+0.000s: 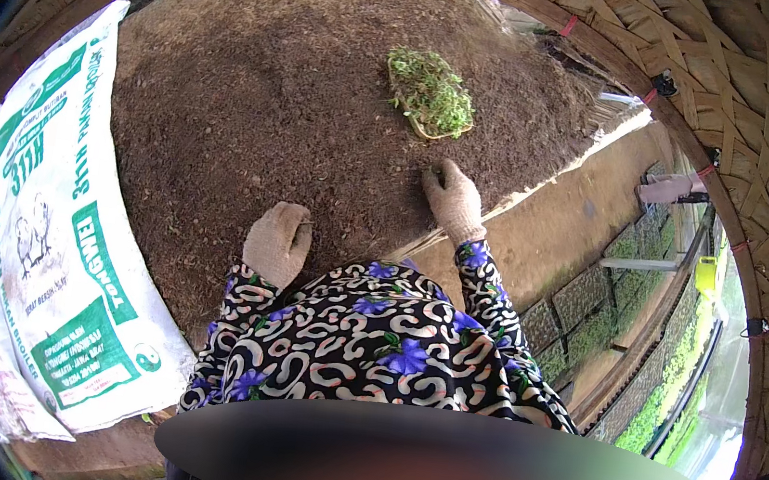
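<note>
Both my hands wear beige knit gloves and hover at the near edge of a broad heap of dark brown soil (226,112). My left hand (277,243) is closed, its fingers curled together over the soil; whatever may be in them is too small to make out. Farther off and to the right, my right hand (455,201) is also curled, thumb toward the fingers, and I cannot see what it pinches, if anything. Just beyond it, a small shallow tray (431,136) filled with leafy green seedlings (431,91) rests on the soil, apart from both hands.
A large white sack (34,243) with green and red print lies along the left side. To the right, a pale sheet edge (601,142) borders the soil beside a brown strip (541,232). Dark seedling trays (585,300) stand beyond, near a yellow object (708,275).
</note>
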Motion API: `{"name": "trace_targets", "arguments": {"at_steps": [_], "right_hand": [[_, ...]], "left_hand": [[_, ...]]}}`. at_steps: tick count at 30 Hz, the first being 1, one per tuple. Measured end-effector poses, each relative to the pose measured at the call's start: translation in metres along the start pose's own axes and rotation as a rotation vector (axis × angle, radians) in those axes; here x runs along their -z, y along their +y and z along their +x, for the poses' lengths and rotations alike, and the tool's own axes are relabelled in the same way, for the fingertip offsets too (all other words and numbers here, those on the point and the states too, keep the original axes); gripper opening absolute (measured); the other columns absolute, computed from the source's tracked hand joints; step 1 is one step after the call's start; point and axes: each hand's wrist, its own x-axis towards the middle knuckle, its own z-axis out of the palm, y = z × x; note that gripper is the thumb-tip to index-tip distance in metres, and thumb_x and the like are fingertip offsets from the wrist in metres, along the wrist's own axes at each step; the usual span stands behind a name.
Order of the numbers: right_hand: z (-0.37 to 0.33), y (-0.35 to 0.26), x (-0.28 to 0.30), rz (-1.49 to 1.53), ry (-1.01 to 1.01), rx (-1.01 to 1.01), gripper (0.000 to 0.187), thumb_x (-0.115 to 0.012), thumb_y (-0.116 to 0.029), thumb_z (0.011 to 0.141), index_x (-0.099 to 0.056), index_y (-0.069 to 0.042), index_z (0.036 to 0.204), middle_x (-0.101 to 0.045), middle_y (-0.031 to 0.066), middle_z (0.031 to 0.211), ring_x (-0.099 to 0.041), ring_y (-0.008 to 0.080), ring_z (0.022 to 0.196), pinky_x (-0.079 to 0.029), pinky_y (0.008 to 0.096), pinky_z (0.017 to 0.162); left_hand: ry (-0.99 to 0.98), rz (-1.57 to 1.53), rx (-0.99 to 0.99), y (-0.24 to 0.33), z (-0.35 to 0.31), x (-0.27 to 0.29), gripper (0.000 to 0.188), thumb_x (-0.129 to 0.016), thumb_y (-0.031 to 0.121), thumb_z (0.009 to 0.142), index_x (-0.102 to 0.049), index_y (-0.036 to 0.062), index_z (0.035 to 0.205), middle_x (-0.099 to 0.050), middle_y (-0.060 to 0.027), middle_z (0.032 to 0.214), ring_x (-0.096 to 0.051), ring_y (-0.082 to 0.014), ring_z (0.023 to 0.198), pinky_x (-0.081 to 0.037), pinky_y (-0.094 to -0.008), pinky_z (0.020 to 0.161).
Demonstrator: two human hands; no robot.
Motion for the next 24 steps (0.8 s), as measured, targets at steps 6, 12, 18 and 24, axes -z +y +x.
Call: {"name": "trace_targets", "arguments": {"at_steps": [6,12,18,24], "right_hand": [[-0.008,0.0,-0.002,0.05,-0.144,0.233,0.032,-0.067,-0.035,0.099,-0.067,-0.004,0.11,-0.071,0.0268,0.097,-0.07,0.0464,0.096,-0.055,0.0544,0.083],[0.013,0.041,0.041,0.142,0.038,-0.013,0.033,-0.068,-0.035,0.1,-0.07,-0.005,0.114,-0.074,0.0254,0.101,-0.072,0.0431,0.1,-0.056,0.0498,0.086],[0.043,0.122,0.096,-0.004,0.324,-0.118,0.033,-0.066,-0.034,0.101,-0.073,-0.014,0.125,-0.077,0.0187,0.114,-0.073,0.0374,0.109,-0.057,0.0451,0.094],[0.117,0.168,0.119,-0.165,0.365,-0.147,0.044,-0.065,-0.035,0.098,-0.065,-0.017,0.138,-0.077,0.0228,0.113,-0.073,0.0416,0.106,-0.058,0.0499,0.093]], "left_hand": [[-0.07,0.163,-0.146,0.018,0.023,-0.025,0.022,-0.064,0.019,0.094,-0.069,0.0037,0.11,-0.069,-0.0186,0.102,-0.069,-0.0401,0.094,-0.057,-0.0512,0.083],[-0.017,0.116,-0.075,0.018,0.034,-0.027,0.024,-0.064,0.018,0.094,-0.07,0.0021,0.112,-0.071,-0.0202,0.106,-0.069,-0.041,0.099,-0.057,-0.0508,0.086],[0.016,0.133,-0.015,0.022,0.037,-0.029,0.024,-0.063,0.018,0.095,-0.07,0.0024,0.112,-0.072,-0.0201,0.109,-0.069,-0.0414,0.103,-0.057,-0.0498,0.09],[0.073,0.219,0.054,0.028,0.038,-0.03,0.025,-0.061,0.019,0.097,-0.072,0.0018,0.112,-0.072,-0.0204,0.112,-0.07,-0.0409,0.105,-0.057,-0.0467,0.093]]}}
